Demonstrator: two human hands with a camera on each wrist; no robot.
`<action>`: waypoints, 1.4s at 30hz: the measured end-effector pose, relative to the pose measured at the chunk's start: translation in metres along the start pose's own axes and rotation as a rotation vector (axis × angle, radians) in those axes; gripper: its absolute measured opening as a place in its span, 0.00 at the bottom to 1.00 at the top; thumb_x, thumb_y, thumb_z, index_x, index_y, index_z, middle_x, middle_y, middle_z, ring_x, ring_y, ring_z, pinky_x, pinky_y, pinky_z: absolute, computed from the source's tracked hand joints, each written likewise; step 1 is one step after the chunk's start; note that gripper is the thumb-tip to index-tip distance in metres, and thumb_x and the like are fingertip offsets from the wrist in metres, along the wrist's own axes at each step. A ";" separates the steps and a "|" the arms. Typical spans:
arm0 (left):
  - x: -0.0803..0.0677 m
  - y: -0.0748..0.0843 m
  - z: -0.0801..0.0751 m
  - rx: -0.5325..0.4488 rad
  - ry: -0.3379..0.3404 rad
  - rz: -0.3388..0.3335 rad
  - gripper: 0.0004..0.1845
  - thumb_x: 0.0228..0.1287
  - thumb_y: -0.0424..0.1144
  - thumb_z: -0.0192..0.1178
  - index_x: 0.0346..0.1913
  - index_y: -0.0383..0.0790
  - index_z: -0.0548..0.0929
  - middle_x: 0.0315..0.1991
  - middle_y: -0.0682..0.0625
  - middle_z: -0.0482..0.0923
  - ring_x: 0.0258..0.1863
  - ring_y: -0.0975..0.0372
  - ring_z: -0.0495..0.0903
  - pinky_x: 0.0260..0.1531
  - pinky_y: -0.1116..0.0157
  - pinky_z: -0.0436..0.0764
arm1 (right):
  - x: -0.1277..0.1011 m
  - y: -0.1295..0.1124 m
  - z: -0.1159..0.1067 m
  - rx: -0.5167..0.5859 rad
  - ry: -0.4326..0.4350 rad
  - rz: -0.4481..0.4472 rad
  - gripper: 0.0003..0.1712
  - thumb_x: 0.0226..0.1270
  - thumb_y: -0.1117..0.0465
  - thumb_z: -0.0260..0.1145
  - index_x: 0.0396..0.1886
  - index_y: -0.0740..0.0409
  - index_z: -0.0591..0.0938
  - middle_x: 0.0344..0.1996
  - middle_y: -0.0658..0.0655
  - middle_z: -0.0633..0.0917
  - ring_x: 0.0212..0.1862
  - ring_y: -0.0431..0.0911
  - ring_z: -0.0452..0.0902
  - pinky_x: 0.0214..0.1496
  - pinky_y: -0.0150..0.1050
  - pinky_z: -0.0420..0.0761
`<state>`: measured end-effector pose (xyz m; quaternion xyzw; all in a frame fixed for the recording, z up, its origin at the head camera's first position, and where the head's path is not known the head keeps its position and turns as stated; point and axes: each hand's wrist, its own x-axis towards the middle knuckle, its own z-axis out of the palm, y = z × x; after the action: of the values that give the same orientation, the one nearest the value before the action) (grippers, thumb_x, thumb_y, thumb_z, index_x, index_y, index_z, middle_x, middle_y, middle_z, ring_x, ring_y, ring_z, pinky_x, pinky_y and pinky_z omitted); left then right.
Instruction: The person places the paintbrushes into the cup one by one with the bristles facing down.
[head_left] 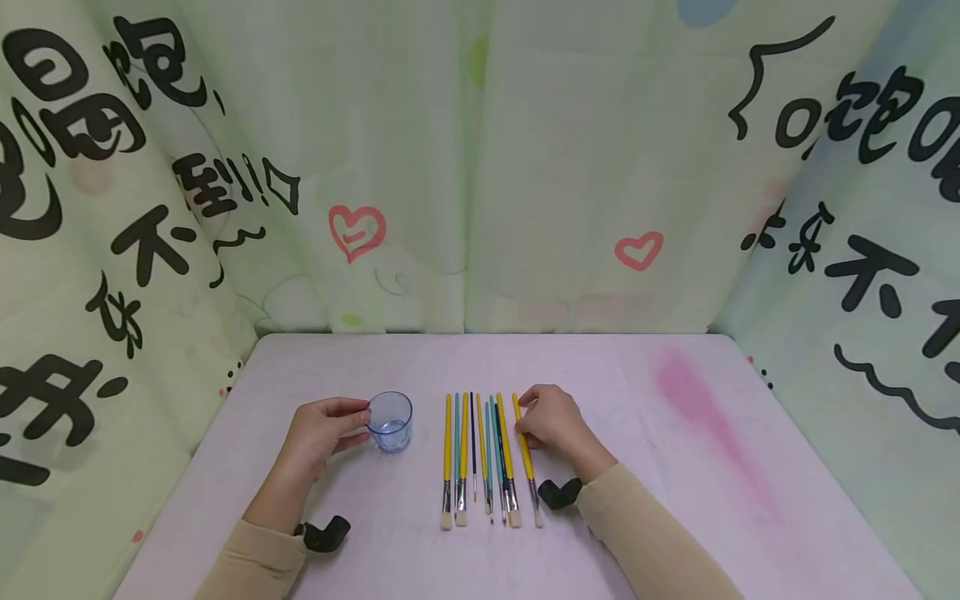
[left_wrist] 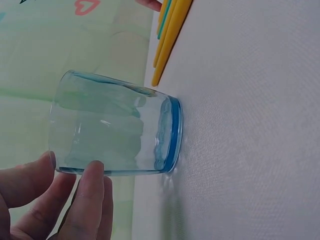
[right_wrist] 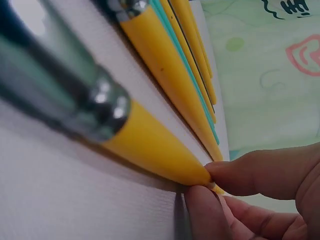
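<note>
My head camera looks forward and down over the pale pink table (head_left: 675, 517). My left wrist camera sits close, level with the clear blue plastic cup (left_wrist: 117, 125). My right wrist camera skims the yellow-handled paintbrushes (right_wrist: 150, 140), which all three views share.

Two bare hands emerge from beige long sleeves (head_left: 645, 525); a black wrist-mounted camera bracket (head_left: 558, 493) sits at each cuff.
</note>
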<state>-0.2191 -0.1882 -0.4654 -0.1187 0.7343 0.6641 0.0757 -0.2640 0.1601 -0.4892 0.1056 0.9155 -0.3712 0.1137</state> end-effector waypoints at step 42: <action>0.004 -0.003 0.000 -0.018 0.007 -0.009 0.19 0.72 0.28 0.69 0.62 0.26 0.85 0.51 0.41 0.87 0.44 0.60 0.90 0.50 0.59 0.94 | 0.002 0.001 -0.030 0.565 -0.103 -0.052 0.28 0.73 0.68 0.71 0.71 0.52 0.78 0.46 0.58 0.82 0.38 0.46 0.86 0.39 0.39 0.94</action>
<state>-0.2216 -0.1890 -0.4691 -0.1250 0.7280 0.6699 0.0751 -0.2697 0.1815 -0.4696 0.0904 0.7711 -0.6194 0.1165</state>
